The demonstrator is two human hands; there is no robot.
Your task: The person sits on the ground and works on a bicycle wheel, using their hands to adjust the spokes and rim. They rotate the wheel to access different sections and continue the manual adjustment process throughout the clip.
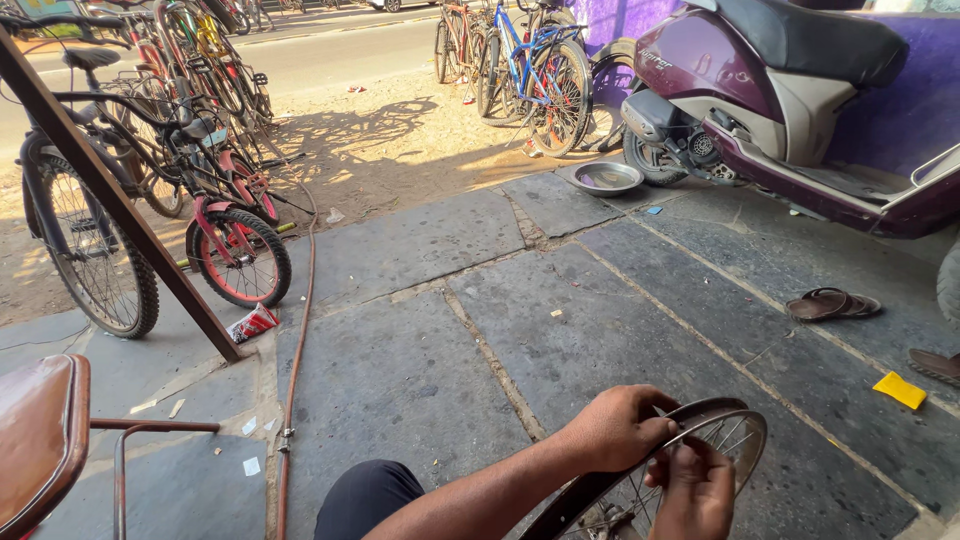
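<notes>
Gripping the bicycle wheel (700,440) at the top of its rim, your left hand (612,430) has its fingers closed over the metal, and the wheel stands upright on the stone floor (420,350) right in front of your knee (365,495). Your right hand (692,490), just below the rim, pinches something thin among the spokes; you cannot tell what. If your left hold loosens, the wheel could roll or tip away from you. A slip by the right fingers could catch them between spokes. Beyond the wheel lie a sandal (832,303), a metal bowl (603,177) and a parked scooter (780,90).
</notes>
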